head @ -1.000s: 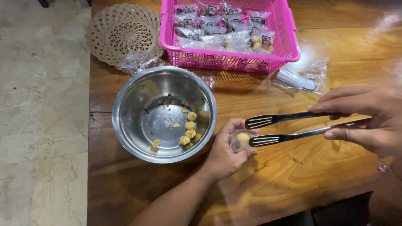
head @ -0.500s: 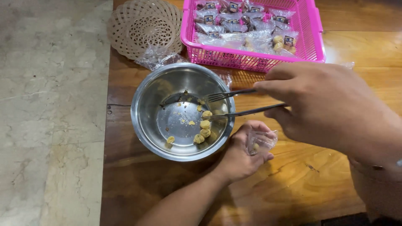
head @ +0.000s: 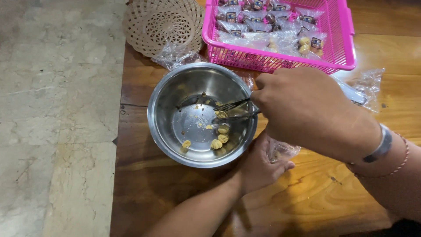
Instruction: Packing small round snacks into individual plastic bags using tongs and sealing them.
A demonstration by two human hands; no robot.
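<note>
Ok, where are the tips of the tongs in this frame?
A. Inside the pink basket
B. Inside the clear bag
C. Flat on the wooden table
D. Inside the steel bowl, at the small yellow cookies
D: the right hand holds the tongs with their tips down in the steel bowl, at a cookie.

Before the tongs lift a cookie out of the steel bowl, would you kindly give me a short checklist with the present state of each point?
1. Tongs reach into the steel bowl, held by the right hand: ok.
2. Tong tips closed on a cookie: cannot tell; they sit at one near the far cookies.
3. Small clear bag held by the left hand beside the bowl: ok.
4. Bag mouth open: cannot tell, the right hand covers it.
5. Cookies left in the bowl: ok, several.
6. Pink basket of packed bags behind the bowl: ok.
</note>
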